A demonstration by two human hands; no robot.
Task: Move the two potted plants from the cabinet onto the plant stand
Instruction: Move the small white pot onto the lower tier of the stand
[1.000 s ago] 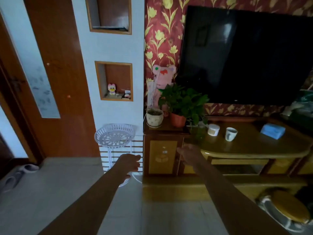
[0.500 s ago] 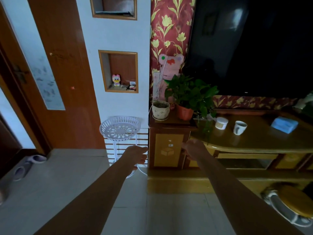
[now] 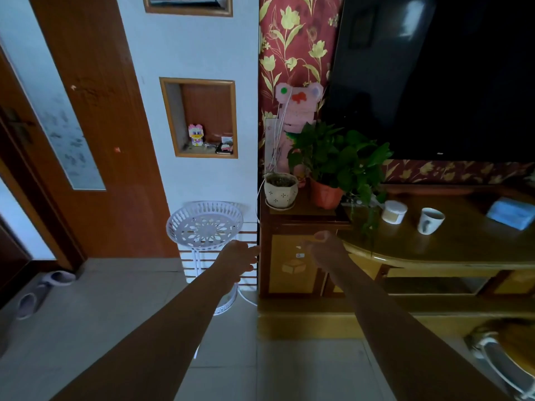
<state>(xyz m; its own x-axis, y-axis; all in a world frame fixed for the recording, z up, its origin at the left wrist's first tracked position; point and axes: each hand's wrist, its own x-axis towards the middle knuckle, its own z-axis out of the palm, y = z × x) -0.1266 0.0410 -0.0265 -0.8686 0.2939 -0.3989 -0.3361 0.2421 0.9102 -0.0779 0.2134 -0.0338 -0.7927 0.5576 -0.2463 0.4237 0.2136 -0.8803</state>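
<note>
Two potted plants stand on the left end of the wooden cabinet [image 3: 304, 224]: a small cream patterned pot [image 3: 280, 192] with low growth, and to its right an orange pot [image 3: 324, 195] with a bushy green leafy plant. The white lattice plant stand [image 3: 204, 224] is left of the cabinet, against the wall, with nothing on its top tray. My left hand [image 3: 237, 257] reaches forward below the stand's tray, fingers loosely curled, holding nothing. My right hand [image 3: 325, 247] is stretched toward the cabinet front below the pots, fingers apart and holding nothing.
On the cabinet top right of the plants are a white jar [image 3: 394, 212], a white mug [image 3: 430, 220] and a blue box [image 3: 511, 213]. A large dark TV [image 3: 434, 82] hangs above. A round stool [image 3: 509, 357] is at lower right; slippers [image 3: 43, 287] lie by the door.
Both arms have stretched further forward and the whole view has moved closer to the cabinet and stand. Nothing has been picked up.
</note>
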